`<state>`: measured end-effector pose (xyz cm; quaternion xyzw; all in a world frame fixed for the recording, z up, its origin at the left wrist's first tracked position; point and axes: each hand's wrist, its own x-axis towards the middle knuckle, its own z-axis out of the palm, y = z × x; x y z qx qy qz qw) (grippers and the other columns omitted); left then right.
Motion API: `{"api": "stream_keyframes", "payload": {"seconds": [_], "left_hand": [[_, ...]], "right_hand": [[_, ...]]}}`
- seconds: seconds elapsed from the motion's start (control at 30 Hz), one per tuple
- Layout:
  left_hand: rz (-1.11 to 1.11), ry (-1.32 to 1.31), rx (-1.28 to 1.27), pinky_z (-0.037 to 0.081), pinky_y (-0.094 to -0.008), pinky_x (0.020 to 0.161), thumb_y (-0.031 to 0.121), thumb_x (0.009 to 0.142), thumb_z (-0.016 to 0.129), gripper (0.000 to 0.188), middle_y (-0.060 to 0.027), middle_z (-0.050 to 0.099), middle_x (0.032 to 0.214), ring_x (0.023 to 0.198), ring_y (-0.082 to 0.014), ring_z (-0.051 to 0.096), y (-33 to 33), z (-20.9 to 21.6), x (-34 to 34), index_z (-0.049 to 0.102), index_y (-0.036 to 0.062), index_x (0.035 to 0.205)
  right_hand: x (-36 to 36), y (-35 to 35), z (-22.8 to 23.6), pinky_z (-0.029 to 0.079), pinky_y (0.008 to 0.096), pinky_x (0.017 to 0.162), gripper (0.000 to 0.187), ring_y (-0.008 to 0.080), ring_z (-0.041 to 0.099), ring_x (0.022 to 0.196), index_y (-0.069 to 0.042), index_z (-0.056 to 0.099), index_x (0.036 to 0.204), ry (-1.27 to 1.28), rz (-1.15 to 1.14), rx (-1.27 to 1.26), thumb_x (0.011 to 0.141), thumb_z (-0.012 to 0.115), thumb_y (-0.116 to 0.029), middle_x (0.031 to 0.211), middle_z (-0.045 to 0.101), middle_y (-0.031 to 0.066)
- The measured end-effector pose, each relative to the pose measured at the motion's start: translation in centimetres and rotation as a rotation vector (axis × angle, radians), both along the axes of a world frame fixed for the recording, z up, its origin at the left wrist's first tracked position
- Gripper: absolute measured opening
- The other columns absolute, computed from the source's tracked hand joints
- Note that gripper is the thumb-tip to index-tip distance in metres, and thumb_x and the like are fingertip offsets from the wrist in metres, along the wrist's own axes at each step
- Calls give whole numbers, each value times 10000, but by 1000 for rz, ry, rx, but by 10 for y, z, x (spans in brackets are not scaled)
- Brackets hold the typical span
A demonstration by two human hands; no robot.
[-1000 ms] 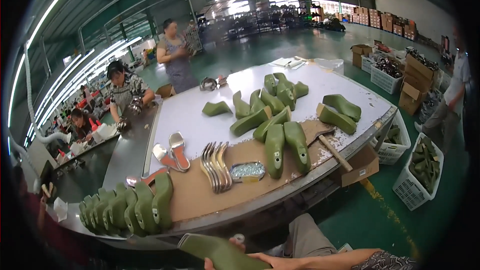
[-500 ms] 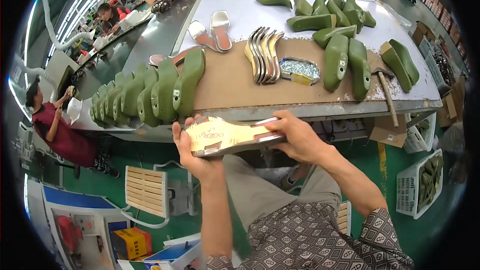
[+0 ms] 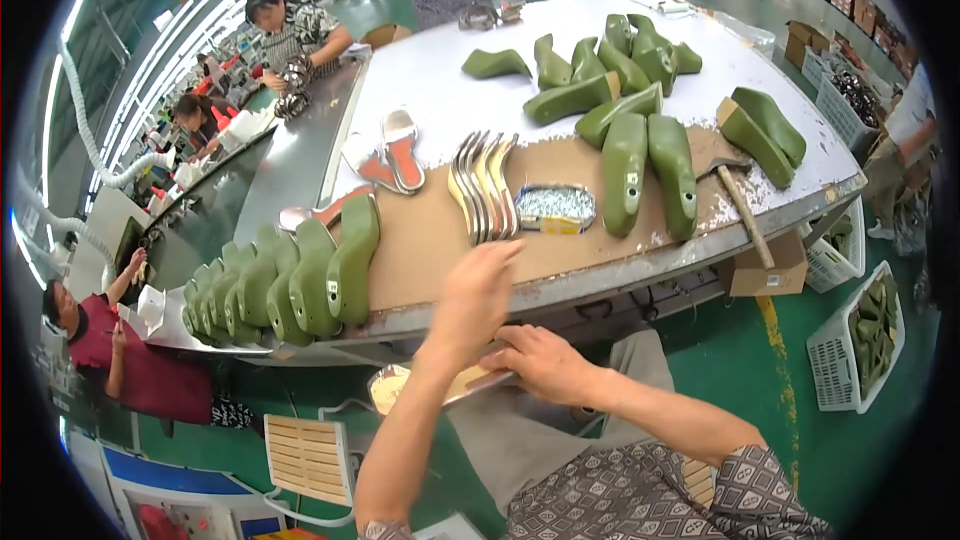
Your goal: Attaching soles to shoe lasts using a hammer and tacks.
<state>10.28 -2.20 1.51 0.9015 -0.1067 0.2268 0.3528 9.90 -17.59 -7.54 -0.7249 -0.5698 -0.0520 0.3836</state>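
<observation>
My right hand (image 3: 545,362) grips a flat tan shoe sole (image 3: 425,387) below the table's front edge, above my lap. My left hand (image 3: 478,290) is lifted off it, fingers apart and empty, at the brown cardboard sheet (image 3: 430,235) on the table. Just beyond its fingertips lie a fan of grey shank pieces (image 3: 480,185) and a small tin of nails (image 3: 556,207). A row of green shoe lasts (image 3: 290,285) stands on the table edge to its left.
More green lasts (image 3: 640,155) and a hammer (image 3: 740,205) lie to the right on the white table (image 3: 440,90). A pair of sandal soles (image 3: 390,155) sits behind the sheet. Other people work along the far left. White crates (image 3: 860,340) stand on the green floor.
My left hand has let go of the sole and risen toward the table top. The right hand keeps the sole, now lower. The camera has tilted up slightly.
</observation>
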Motion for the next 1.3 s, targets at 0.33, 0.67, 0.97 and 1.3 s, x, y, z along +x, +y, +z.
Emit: {"api": "stream_keyframes", "payload": {"seconds": [0.33,0.67,0.97,1.3], "left_hand": [[242,430,331,522,-421,774,330,751,679,246,-153,699,845,809,-327,672,-21,-63,164,758,127,865],[303,189,54,516,-356,740,243,833,635,204,-120,692,821,748,-266,670,-19,-67,155,666,51,893],[52,286,-283,504,-304,652,147,850,683,204,-103,656,771,713,-155,628,-6,-3,70,543,1,828],[292,259,-556,519,-291,786,80,851,685,157,-111,707,900,910,-191,665,-1,-12,-90,612,-20,946]], "right_hand": [[-15,11,-7,442,425,784,437,325,526,929,-87,511,1174,24,-60,-17,746,562,-20,1117,507,126],[-10,13,-14,445,398,798,433,291,522,925,-107,514,1176,3,-65,16,751,563,-42,1069,485,104],[-16,10,-4,438,394,784,480,293,519,932,-138,500,1241,0,-56,-71,772,580,-67,1053,472,106],[-1,1,0,440,413,758,361,313,547,912,-115,557,1118,-5,-48,-26,768,642,-129,1040,514,129]]}}
